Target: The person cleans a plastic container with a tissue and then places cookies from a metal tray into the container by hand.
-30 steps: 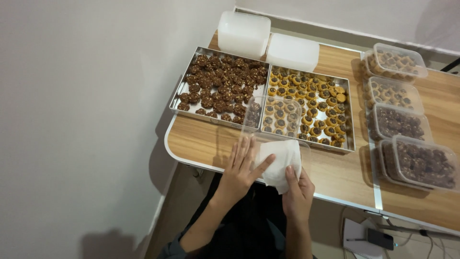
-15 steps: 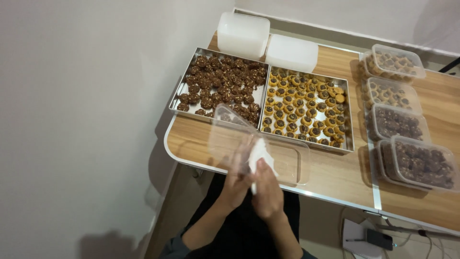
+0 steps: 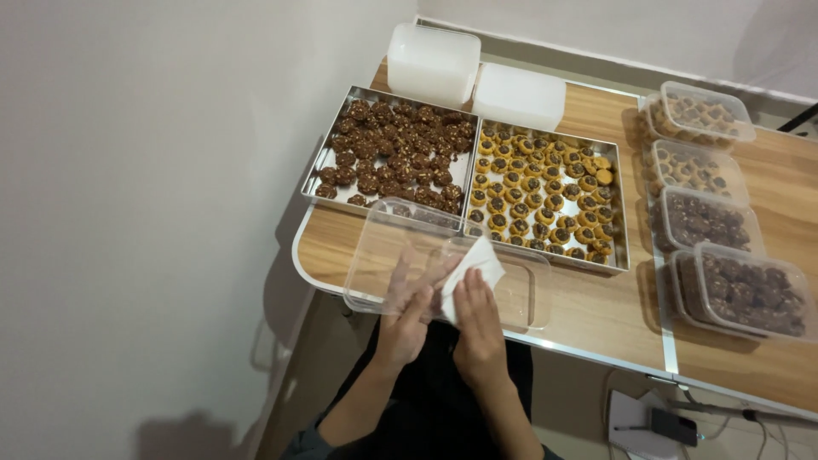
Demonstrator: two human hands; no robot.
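Presently our left hand (image 3: 407, 308) steadies the clear tub (image 3: 400, 255); our right hand (image 3: 477, 319) pinches the tissue (image 3: 470, 266). Wipe corners thoroughly, tub held firm.

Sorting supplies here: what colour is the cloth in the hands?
White cloth, clearest in the head view, held by both hands.

The wooden table (image 3: 596, 311) has a white edge band and a rounded near-left corner. Directly on it lie two metal trays side by side: the left tray (image 3: 328, 162) with dark cookies, the right tray (image 3: 620, 255) with golden ones. Two white lidded boxes (image 3: 477, 77) stand behind; four clear filled containers (image 3: 716, 221) line the right side.
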